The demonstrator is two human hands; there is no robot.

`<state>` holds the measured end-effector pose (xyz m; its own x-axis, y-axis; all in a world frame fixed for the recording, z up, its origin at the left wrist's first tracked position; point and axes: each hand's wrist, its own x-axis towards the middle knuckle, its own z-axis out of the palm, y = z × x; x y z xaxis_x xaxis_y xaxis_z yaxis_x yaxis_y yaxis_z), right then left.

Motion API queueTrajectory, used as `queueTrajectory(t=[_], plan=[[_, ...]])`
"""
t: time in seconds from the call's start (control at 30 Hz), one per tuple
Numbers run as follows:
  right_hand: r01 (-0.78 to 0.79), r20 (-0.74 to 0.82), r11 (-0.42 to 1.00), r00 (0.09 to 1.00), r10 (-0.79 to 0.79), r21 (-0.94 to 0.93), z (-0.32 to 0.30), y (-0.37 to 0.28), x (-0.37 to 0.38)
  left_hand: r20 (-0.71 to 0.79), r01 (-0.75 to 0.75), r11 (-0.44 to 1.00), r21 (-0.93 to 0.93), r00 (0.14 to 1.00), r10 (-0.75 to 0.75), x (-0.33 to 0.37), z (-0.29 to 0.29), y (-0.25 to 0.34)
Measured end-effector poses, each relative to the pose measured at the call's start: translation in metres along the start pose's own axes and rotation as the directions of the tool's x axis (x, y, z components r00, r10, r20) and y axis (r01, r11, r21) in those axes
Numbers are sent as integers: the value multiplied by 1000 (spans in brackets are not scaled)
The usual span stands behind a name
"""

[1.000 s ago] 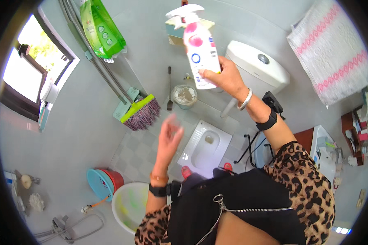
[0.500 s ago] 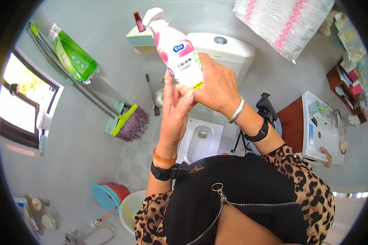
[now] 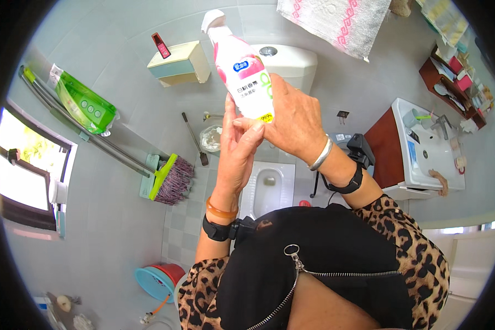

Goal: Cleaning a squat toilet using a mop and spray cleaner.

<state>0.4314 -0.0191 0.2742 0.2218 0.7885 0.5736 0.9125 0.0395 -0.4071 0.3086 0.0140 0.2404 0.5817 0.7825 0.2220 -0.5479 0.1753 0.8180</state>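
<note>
A pink and white spray bottle [image 3: 247,82] is held up in front of me, its white trigger head tilted toward the upper left and its printed label facing me. My right hand [image 3: 297,118] grips it along the lower right side, fingers passing behind. At the base and lower left edge, my left hand [image 3: 236,146] presses its thumb and fingers to the bottle. The bottle's back and some fingertips are hidden. Beyond it stands the white toilet cistern [image 3: 291,65].
A squat toilet [image 3: 267,187] is set in the floor below my hands. A purple mop [image 3: 173,181] leans at the left wall by a green package [image 3: 85,104]. A white washbasin [image 3: 429,154] stands at right. Blue and red basins [image 3: 151,283] lie lower left.
My view has shifted, so the cistern, towel and washbasin appear further left and the wall box shows more fully. Both hands keep nearly the same hold on the spray bottle.
</note>
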Motion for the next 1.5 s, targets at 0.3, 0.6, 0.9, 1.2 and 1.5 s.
queueTrajectory(t=[0.3, 0.6, 0.9, 1.2, 1.5], plan=[[17, -55, 994, 998, -11, 107, 8, -7, -5, 52, -5, 990, 139, 999, -3, -7, -14, 6], [-246, 328, 360, 927, -185, 900, 41, 25, 1, -44, -150, 979, 141, 987, 158, -17, -34, 14], [-446, 481, 189, 845, -233, 875, 70, 28, 4, -119, -159, 958, 240, 974, 192, -21, -43, 16], [-530, 516, 24, 812, -273, 848, 83, 45, 0, -87, -114, 968, 225, 987, 137, -20, -48, 9], [-585, 531, -230, 808, -256, 778, 95, 75, -12, -104, -43, 985, 166, 993, 61, -17, -36, 4]])
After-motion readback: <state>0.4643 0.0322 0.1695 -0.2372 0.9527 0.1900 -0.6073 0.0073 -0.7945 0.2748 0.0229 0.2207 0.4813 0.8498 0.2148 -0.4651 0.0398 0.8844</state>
